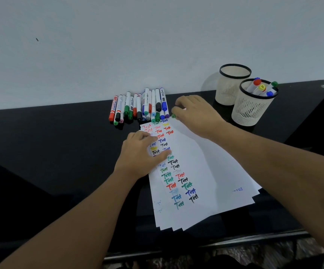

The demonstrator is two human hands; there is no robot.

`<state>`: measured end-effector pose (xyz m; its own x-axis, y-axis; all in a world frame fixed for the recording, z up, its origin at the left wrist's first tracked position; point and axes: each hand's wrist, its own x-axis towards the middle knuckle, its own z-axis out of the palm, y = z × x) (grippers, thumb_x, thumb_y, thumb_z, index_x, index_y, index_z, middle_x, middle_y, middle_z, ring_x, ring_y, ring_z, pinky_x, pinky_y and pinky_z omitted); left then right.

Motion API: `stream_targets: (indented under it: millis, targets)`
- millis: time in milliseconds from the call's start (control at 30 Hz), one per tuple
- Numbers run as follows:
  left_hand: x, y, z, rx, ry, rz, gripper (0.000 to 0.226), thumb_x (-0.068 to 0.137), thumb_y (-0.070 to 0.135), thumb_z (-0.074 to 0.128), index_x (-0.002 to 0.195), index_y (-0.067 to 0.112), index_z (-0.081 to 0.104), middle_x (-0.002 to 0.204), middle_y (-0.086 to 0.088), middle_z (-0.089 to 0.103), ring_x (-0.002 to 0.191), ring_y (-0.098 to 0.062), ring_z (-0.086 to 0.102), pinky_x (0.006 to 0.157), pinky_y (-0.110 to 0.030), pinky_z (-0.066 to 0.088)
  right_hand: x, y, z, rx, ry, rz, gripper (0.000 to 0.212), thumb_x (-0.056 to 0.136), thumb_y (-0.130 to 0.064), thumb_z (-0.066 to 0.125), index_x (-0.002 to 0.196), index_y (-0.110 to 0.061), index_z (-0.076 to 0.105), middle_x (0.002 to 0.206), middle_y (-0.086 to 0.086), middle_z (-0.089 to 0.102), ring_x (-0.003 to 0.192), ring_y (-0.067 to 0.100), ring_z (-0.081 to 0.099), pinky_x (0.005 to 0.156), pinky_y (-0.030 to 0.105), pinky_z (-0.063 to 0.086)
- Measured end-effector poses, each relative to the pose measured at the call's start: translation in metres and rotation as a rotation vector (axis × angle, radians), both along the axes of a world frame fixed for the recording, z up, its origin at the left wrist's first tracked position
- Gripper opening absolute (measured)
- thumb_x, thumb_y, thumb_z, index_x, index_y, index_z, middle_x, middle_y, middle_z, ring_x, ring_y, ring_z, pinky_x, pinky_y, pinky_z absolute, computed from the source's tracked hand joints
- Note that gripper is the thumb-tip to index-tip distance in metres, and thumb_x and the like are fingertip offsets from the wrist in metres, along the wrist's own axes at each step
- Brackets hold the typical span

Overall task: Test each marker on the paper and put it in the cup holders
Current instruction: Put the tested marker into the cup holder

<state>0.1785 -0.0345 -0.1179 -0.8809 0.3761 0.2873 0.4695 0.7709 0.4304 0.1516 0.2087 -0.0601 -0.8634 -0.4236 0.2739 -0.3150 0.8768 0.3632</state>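
I saw L hand (140,155) flat, fingers straight, pressing fanned white paper sheets (196,162) on glossy black worktop (60,142). R hand (195,111) fingers pinched green-capped plastic marker (173,115) beside marker pile (139,107), w/ ribbed cream mesh cups (251,105) nearby.

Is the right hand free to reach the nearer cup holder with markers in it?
Probably yes. The right hand, gripping a green-capped marker, sits left of the nearer cup holder with only bare tabletop between them.

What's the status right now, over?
Left hand flat on paper. Right hand pinching green-capped marker beside marker pile. Near cup part-filled. Nothing blocking.
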Motion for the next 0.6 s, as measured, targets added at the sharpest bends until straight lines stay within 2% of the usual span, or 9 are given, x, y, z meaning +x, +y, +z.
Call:
stream_targets:
  millis: [67,133,233,300,400,433,500,600]
  targets:
    - [0.0,0.001,0.001,0.0,0.006,0.009,0.084,0.075,0.085,0.047,0.13,0.025,0.066,0.128,0.009,0.057,0.121,-0.013,0.043,0.104,-0.042,0.041,0.008,-0.002,0.005,-0.112,-0.015,0.045,0.041,0.096,-0.01,0.067,0.133,-0.012,0.052,0.121,0.013,0.062,0.105,0.031,0.06,0.095,0.043,0.052]
    - [0.002,0.002,0.002,0.005,0.011,0.015,0.083,0.077,0.083,0.044,0.132,0.024,0.064,0.129,0.008,0.057,0.122,-0.014,0.044,0.104,-0.042,0.041,0.019,-0.008,0.01,-0.163,-0.102,0.078,0.048,0.101,-0.011,0.059,0.144,-0.017,0.038,0.117,0.01,0.058,0.094,0.026,0.056,0.079,0.04,0.055]
    - [0.004,0.002,0.004,0.005,0.002,0.02,0.079,0.081,0.079,0.047,0.136,0.023,0.061,0.133,0.003,0.057,0.123,-0.017,0.045,0.104,-0.045,0.043,0.033,-0.015,0.008,-0.195,-0.13,0.075,0.051,0.105,-0.019,0.053,0.152,-0.027,0.033,0.113,0.006,0.051,0.091,0.018,0.047,0.066,0.033,0.046]
    - [0.005,0.002,0.005,0.013,-0.002,0.015,0.074,0.085,0.073,0.052,0.137,0.022,0.058,0.134,0.002,0.057,0.123,-0.019,0.046,0.103,-0.045,0.044,0.041,-0.017,0.003,-0.286,-0.199,0.008,0.048,0.109,-0.024,0.045,0.156,-0.025,0.033,0.123,0.007,0.052,0.098,0.019,0.052,0.073,0.034,0.046]
    - [0.007,0.002,0.006,0.02,0.005,0.003,0.063,0.092,0.062,0.058,0.14,0.023,0.054,0.136,0.001,0.057,0.123,-0.019,0.047,0.103,-0.044,0.044,0.053,-0.018,-0.005,-0.392,-0.342,-0.042,0.047,0.112,-0.026,0.035,0.158,-0.018,0.03,0.143,0.01,0.051,0.124,0.025,0.049,0.099,0.038,0.044]
    - [0.008,0.002,0.006,0.021,0.015,-0.004,0.061,0.093,0.059,0.058,0.141,0.023,0.054,0.136,0.001,0.057,0.123,-0.019,0.048,0.102,-0.044,0.045,0.055,-0.018,-0.005,-0.374,-0.352,-0.053,0.045,0.112,-0.028,0.034,0.157,-0.019,0.031,0.141,0.01,0.053,0.123,0.026,0.05,0.098,0.039,0.045]
    - [0.009,0.002,0.006,0.024,0.035,-0.022,0.059,0.095,0.057,0.057,0.142,0.023,0.053,0.134,0.0,0.058,0.121,-0.02,0.049,0.101,-0.044,0.046,0.059,-0.018,-0.005,-0.305,-0.365,-0.071,0.044,0.113,-0.036,0.03,0.156,-0.026,0.032,0.128,0.008,0.058,0.112,0.026,0.055,0.085,0.041,0.05]
    - [0.009,0.001,0.006,0.022,0.054,-0.041,0.056,0.096,0.054,0.055,0.143,0.023,0.051,0.13,-0.001,0.06,0.118,-0.019,0.05,0.097,-0.043,0.048,0.064,-0.016,-0.006,-0.284,-0.382,-0.139,0.051,0.111,-0.05,0.024,0.159,-0.036,0.024,0.118,0.004,0.061,0.102,0.024,0.062,0.07,0.036,0.048]
